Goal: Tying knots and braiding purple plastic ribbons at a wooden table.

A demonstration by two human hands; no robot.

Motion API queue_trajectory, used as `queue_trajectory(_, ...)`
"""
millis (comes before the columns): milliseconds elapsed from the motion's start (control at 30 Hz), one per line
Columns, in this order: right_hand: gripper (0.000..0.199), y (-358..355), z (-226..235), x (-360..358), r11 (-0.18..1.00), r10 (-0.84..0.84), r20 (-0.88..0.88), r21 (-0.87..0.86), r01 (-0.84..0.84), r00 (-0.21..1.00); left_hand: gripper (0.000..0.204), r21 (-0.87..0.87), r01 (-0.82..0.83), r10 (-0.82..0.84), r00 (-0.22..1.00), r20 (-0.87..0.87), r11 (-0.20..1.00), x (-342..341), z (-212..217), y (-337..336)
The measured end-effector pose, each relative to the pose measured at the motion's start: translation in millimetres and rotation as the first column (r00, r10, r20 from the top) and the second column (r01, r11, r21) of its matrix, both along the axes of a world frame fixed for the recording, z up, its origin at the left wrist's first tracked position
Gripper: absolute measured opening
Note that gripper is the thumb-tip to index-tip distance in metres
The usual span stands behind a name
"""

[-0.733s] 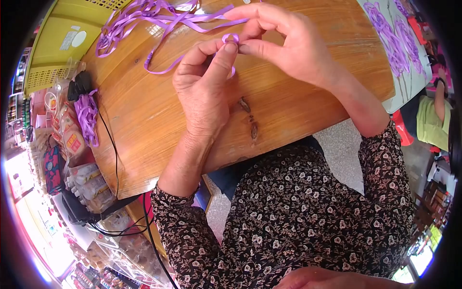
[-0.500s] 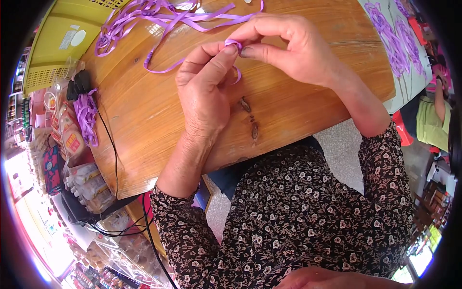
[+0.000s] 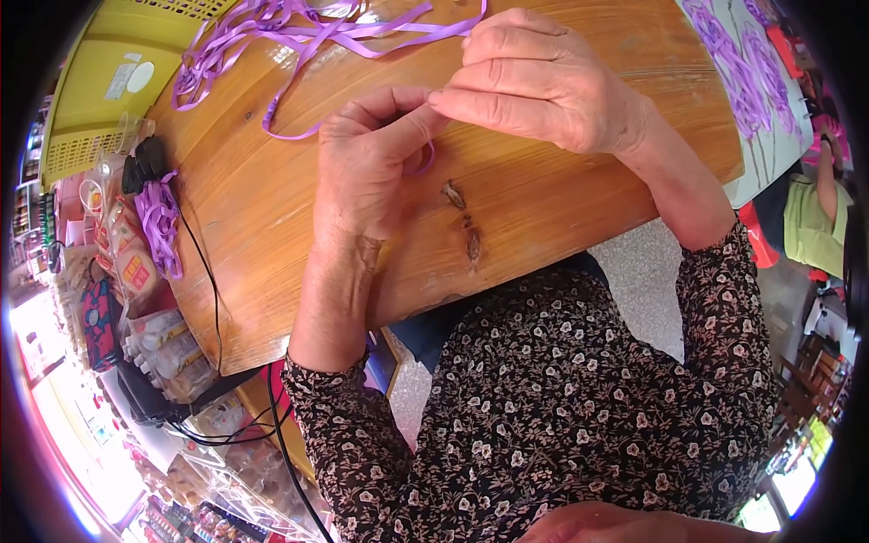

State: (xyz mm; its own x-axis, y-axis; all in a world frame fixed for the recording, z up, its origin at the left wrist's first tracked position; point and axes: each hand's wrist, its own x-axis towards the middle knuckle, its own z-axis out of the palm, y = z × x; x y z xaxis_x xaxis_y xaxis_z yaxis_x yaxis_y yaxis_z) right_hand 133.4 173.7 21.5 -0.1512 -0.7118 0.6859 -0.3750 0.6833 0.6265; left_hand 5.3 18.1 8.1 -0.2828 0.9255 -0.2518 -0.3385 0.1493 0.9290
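My left hand (image 3: 367, 158) is raised over the wooden table with its thumb and forefinger pinched. It holds a narrow purple ribbon (image 3: 290, 134), which runs out to its left; a short curved piece hangs below the fingers. My right hand (image 3: 552, 86) meets it fingertip to fingertip, the fingers closed and the back of the hand turned up. The pinch point of the right hand is hidden, and so is the ribbon between the hands. Beyond them a loose tangle of purple ribbon (image 3: 339, 34) lies across the far side of the table.
The wooden table (image 3: 534, 204) spans the view. A yellow basket (image 3: 104, 77) stands far left. Bundled purple ribbon (image 3: 158, 222) and a black cable (image 3: 208, 271) hang at the left edge. More purple loops (image 3: 724, 68) lie on a white surface at right; another person (image 3: 815, 222) is beyond.
My left hand has shifted slightly left. My right hand has turned over so its back faces up, and it now covers the ribbon loop that showed between the fingertips.
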Motion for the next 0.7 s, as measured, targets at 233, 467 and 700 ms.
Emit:
queue_trajectory(233,0.02,-24,19,26,0.844,-0.14,0.475,-0.402,0.356,0.869,0.013,-0.027,0.134,-0.132,0.99,0.05,0.991,-3,2,-1)
queue_trajectory(467,0.028,23,-21,-1,0.957,-0.164,0.028,-0.237,0.166,0.986,0.015,0.024,-0.082,0.082,0.996,0.02,0.996,10,0,3)
queue_trajectory(700,0.017,-33,-4,13,0.507,0.082,0.587,-0.72,0.473,0.805,0.012,0.137,-0.151,0.152,0.988,0.0,0.979,12,-1,0)
